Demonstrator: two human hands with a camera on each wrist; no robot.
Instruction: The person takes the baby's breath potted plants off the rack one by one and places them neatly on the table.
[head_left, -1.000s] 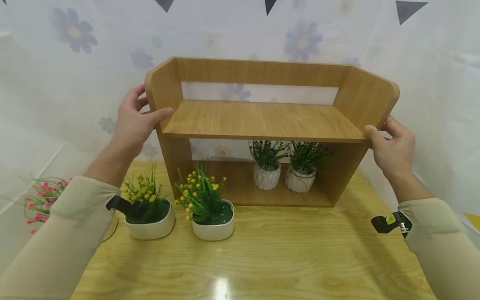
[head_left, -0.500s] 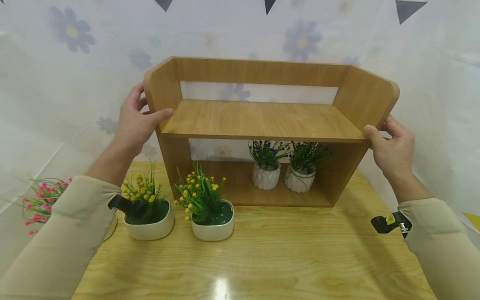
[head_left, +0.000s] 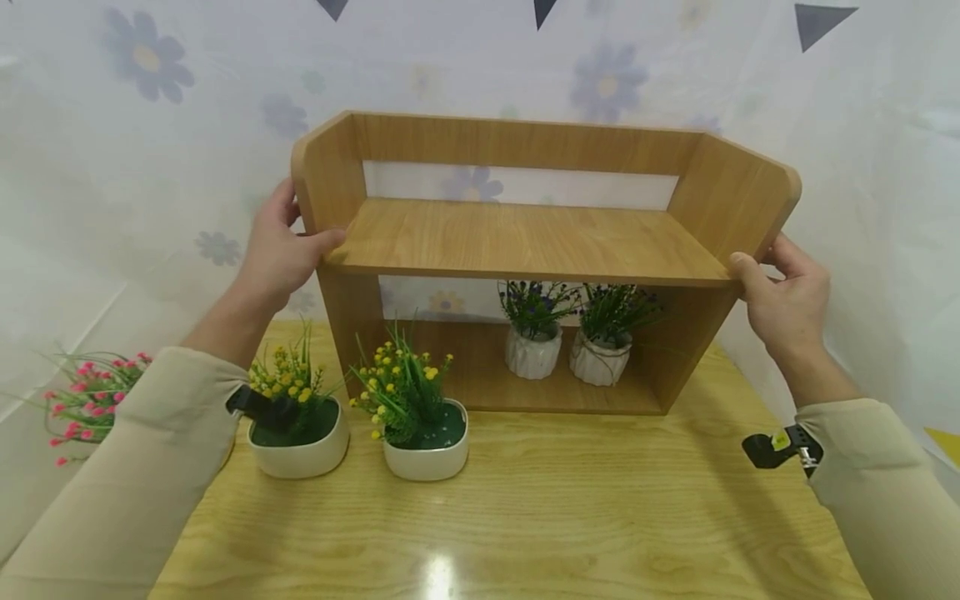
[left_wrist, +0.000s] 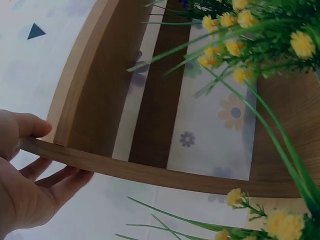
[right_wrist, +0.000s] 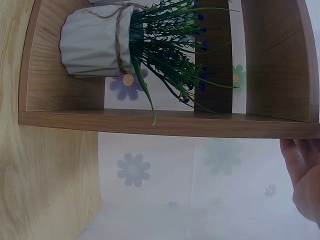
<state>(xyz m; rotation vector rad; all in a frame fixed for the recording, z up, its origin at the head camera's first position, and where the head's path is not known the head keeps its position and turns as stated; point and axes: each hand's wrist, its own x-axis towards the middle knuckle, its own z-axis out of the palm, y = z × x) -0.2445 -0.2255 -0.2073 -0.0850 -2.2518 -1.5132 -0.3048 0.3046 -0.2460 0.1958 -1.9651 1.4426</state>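
Note:
A two-tier wooden shelf (head_left: 525, 242) stands on the table, a hand at each side. My left hand (head_left: 281, 250) grips its left side panel, thumb on the front by the middle board and fingers behind the outer face; the left wrist view shows this hand (left_wrist: 30, 175) pinching the panel's edge. On the right, my right hand (head_left: 787, 292) holds the other side panel, thumb at the front edge. In the right wrist view that hand's fingers (right_wrist: 300, 162) lie against the panel's outer face. Two white pots (head_left: 533, 352) with dark purple-flowered plants sit on the lower tier, toward the right.
Two cream oval pots (head_left: 426, 462) of yellow flowers stand before the shelf's left end. Pink flowers (head_left: 93, 400) show at far left, partly behind the left sleeve (head_left: 172, 433). The wood-grain table (head_left: 600, 508) extends in front, and a flower-printed sheet (head_left: 465, 50) hangs behind.
My left hand has slid slightly down along the shelf's left panel, still gripping it. The right hand, the shelf and the pots stay where they were.

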